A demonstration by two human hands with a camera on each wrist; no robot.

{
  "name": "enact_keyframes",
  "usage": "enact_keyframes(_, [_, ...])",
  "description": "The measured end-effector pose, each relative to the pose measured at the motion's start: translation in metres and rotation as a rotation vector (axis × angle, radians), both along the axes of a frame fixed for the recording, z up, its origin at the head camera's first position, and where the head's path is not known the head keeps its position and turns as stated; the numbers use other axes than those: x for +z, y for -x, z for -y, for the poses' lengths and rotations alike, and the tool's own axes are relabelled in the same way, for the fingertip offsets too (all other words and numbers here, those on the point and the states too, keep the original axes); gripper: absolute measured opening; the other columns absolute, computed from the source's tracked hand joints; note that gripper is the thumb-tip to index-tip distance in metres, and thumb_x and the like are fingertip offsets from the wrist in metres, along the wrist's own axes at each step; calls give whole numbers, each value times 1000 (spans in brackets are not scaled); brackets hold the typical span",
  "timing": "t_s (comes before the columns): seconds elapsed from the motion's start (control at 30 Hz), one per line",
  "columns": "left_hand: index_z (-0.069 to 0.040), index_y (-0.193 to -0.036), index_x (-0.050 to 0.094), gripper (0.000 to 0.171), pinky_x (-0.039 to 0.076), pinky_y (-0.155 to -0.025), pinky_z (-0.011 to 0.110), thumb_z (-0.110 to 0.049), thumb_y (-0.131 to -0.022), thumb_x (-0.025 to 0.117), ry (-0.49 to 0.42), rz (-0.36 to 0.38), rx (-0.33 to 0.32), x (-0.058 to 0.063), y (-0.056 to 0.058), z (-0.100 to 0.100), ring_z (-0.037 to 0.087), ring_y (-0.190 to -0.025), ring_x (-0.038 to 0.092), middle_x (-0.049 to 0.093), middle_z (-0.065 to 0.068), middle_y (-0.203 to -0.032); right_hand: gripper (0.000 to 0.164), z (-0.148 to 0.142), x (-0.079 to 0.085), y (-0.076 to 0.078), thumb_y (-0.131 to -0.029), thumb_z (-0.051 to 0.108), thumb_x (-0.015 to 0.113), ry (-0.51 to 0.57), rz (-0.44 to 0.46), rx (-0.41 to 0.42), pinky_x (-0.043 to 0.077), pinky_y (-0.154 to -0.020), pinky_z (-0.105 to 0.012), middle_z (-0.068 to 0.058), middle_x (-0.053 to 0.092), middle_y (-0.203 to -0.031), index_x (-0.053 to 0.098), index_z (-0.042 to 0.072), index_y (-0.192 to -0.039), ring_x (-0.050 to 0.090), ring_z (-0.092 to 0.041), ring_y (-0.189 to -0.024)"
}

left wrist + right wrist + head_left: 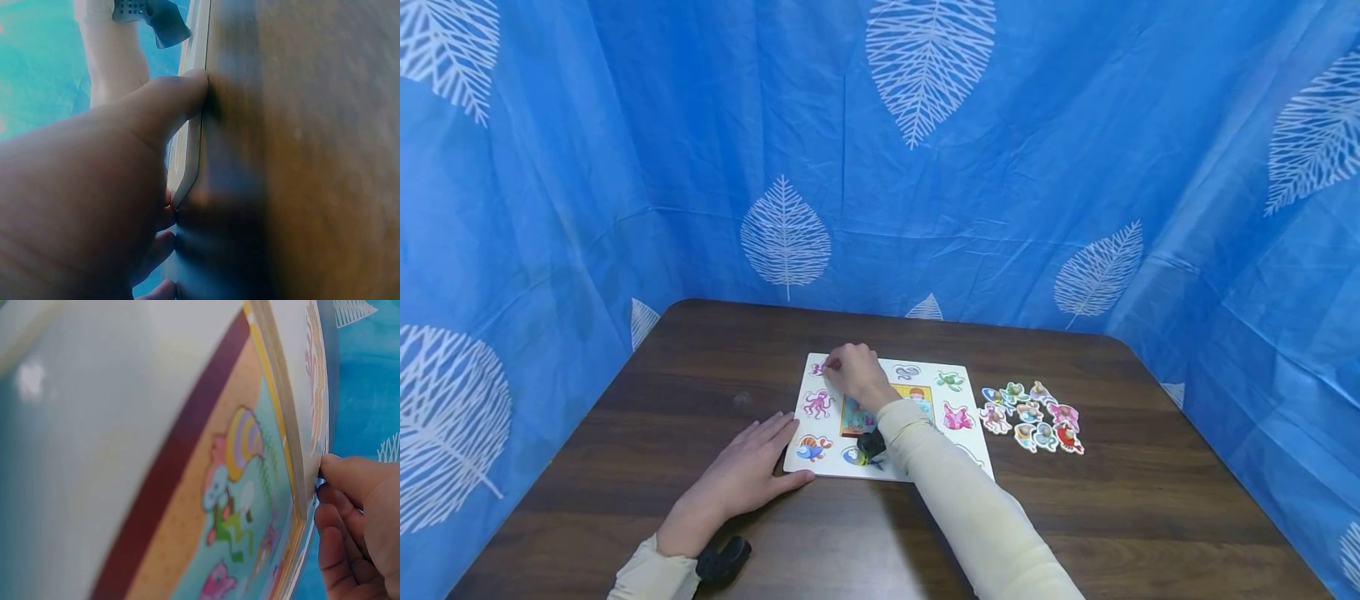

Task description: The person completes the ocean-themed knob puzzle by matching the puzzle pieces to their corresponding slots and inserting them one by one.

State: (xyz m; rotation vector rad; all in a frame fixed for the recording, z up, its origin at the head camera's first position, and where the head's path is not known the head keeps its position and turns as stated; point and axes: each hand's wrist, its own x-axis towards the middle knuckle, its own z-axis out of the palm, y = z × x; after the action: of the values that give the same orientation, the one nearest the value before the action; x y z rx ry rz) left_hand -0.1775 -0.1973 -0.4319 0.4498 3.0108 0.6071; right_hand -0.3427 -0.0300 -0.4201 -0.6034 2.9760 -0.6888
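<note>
A white puzzle board (887, 474) with sea-animal pictures and a framed scene in its middle lies on the table. My right hand (855, 371) reaches over its far left corner. Thumb and forefinger pinch a small puzzle piece (817, 369), pink in the head view and mostly hidden by the fingers, at the board's surface. The right wrist view shows these fingertips (326, 469) low against the board. My left hand (748, 467) lies with straight fingers at the near left corner; its thumb (194, 87) touches the board's near edge.
Several loose puzzle pieces (1029, 412) with knobs lie in a cluster right of the board. The dark wooden table (1112, 517) is enclosed by a blue leaf-patterned curtain (850, 167) at the back and sides. A black wrist camera (722, 561) is on the left wrist.
</note>
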Motion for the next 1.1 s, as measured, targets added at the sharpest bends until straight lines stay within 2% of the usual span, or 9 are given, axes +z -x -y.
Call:
enact_keyframes(0.23, [3, -150, 49, 85, 33, -121, 61, -54, -91, 74, -13, 9, -5, 0, 0, -1, 40, -148, 41, 47, 22, -157, 20, -1, -1, 0, -100, 26, 71, 12, 17, -12, 57, -101, -38, -1, 78, -113, 80, 15, -115, 71, -20, -110])
enact_keyframes(0.57, [4, -150, 49, 85, 34, -120, 61, -52, -92, 74, -2, -7, -8, 0, -1, -1, 40, -148, 41, 47, 23, -156, 22, -3, 4, -4, -98, 26, 72, -12, 35, 22, 56, -100, -39, -2, 77, -115, 79, 16, -116, 70, -21, -111])
enact_keyframes(0.93, [3, -149, 49, 85, 34, -119, 62, -54, -91, 74, -5, -7, -6, 0, 0, -2, 41, -147, 42, 48, 22, -156, 21, -7, 11, -10, -99, 26, 71, 3, -20, 69, 55, -98, -35, 0, 78, -111, 79, 15, -116, 70, -18, -109])
enact_keyframes(1.1, [2, -149, 50, 85, 34, -119, 62, -55, -91, 74, -2, -13, -5, -1, 0, -2, 41, -147, 43, 49, 22, -155, 24, -8, 14, -12, -100, 27, 71, 26, -17, 65, 55, -99, -37, 0, 78, -112, 78, 15, -119, 70, -20, -111])
